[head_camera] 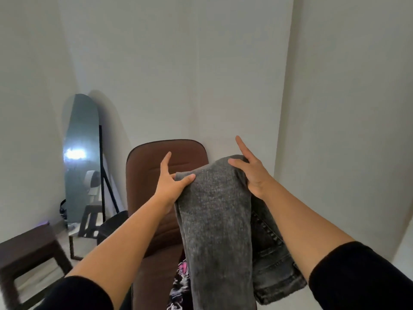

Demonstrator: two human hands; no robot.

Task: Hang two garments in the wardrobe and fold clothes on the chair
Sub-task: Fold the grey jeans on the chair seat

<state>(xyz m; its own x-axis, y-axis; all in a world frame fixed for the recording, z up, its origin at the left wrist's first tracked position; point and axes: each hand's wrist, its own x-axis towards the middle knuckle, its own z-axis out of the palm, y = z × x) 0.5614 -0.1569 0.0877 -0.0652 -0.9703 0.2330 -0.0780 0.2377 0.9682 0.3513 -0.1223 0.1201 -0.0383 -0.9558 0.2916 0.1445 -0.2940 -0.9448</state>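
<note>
A pair of grey washed jeans (219,220) hangs folded over in front of me, above a brown padded chair (152,166). My left hand (172,182) pinches the fold's left corner between thumb and fingers, index finger pointing up. My right hand (252,173) grips the fold's right corner, index finger raised. The waistband part with pockets (274,265) hangs behind, lower right. A black garment with pink print (181,280) lies on the chair seat, mostly hidden by the jeans.
A tall arched mirror (82,157) on a black stand leans against the left wall. A dark wooden stool (29,253) stands at the lower left. White walls close in behind and to the right of the chair.
</note>
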